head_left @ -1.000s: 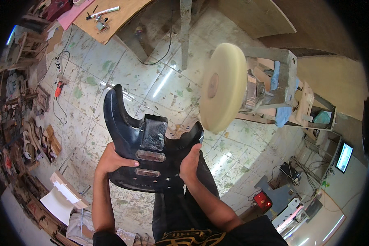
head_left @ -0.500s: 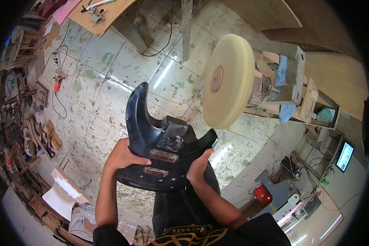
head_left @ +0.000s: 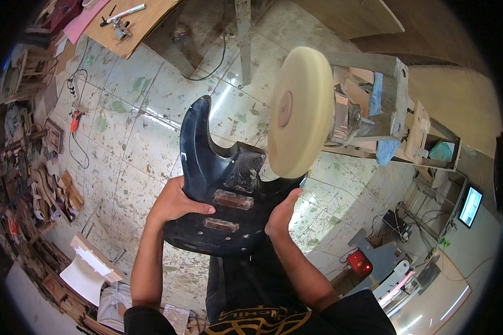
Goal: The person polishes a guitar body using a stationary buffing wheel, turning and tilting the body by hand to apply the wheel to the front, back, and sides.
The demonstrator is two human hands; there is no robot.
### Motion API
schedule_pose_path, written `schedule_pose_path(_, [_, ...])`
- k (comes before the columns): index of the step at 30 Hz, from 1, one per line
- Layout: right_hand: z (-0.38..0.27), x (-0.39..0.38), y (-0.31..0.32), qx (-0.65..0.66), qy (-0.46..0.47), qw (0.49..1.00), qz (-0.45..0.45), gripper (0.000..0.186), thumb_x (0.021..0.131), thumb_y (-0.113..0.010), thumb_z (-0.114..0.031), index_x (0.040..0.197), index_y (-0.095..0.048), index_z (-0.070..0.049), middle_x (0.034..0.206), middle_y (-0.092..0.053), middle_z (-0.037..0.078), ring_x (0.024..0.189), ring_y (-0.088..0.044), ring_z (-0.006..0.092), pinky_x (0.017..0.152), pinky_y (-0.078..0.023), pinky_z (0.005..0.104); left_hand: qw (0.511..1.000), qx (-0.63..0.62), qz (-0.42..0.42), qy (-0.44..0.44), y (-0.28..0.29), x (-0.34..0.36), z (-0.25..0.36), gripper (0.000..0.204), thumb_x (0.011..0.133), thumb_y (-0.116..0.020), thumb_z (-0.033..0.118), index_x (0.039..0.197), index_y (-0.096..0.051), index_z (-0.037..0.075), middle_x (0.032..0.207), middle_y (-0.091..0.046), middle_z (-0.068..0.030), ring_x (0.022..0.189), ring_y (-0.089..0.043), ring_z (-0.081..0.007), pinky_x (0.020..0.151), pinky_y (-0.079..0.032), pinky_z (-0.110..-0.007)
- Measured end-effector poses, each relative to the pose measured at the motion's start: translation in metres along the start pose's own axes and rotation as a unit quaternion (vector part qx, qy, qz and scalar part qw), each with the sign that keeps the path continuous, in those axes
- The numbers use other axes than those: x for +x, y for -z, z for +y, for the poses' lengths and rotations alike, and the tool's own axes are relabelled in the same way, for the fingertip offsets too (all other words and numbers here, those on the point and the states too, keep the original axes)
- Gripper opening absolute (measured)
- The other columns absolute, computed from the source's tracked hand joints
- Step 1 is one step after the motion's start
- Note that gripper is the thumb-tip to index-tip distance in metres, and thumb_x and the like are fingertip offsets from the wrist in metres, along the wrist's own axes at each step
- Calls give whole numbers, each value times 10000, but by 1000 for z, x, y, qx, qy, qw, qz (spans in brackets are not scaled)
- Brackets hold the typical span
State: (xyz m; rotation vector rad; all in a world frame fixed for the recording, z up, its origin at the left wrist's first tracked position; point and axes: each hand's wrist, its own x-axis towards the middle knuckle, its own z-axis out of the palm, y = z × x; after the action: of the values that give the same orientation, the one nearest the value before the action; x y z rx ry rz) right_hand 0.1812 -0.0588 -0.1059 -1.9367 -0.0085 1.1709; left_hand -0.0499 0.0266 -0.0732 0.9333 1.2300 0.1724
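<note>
In the head view, your left hand (head_left: 180, 204) and right hand (head_left: 283, 213) clasp the black electric-guitar body (head_left: 235, 214) by its sides, above the tiled floor (head_left: 142, 142). The cream buffing wheel (head_left: 306, 117) crowds its right horn (head_left: 288, 185) (contact can't be told); an orange power tool (head_left: 75, 121) lies far left.

Open room lies left of the guitar body (head_left: 227, 214); the pale wheel (head_left: 306, 111) blocks front right.
</note>
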Motion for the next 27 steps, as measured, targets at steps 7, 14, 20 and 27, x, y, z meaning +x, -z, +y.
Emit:
schedule_pose_path(7, [0,27,7,0,11,1000,-17,833,965,-242,-623,1465,-191,41,1525,-231,155,1386,-254,226,1142,-180,322,1000,-16,8,-4,-8,8,7,494,583,-886,124,990,-654,-32,939,-685,-49,858,-599,-116,829,-473,-269])
schedule_pose_path(14, [-5,44,19,-15,48,998,-37,801,975,-238,-604,1437,-253,49,1442,-374,167,1300,-403,254,1099,-294,336,998,-60,7,-27,-21,16,10,480,584,-878,88,992,-652,-21,930,-691,-54,856,-610,-115,831,-480,-271])
schedule_pose_path(20, [-21,47,23,-4,62,995,-76,778,984,-233,-587,1399,-326,64,1400,-434,169,1266,-445,249,1082,-322,330,997,-77,13,4,-33,19,5,466,583,-877,88,985,-666,-15,933,-699,-63,850,-628,-127,820,-492,-282])
schedule_pose_path(27, [-34,47,24,-60,61,993,-87,775,991,-213,-575,1367,-380,82,1370,-473,176,1242,-474,248,1065,-341,320,994,-105,24,2,-45,19,-1,465,589,-872,84,996,-670,-15,945,-702,-74,856,-639,-140,829,-496,-291])
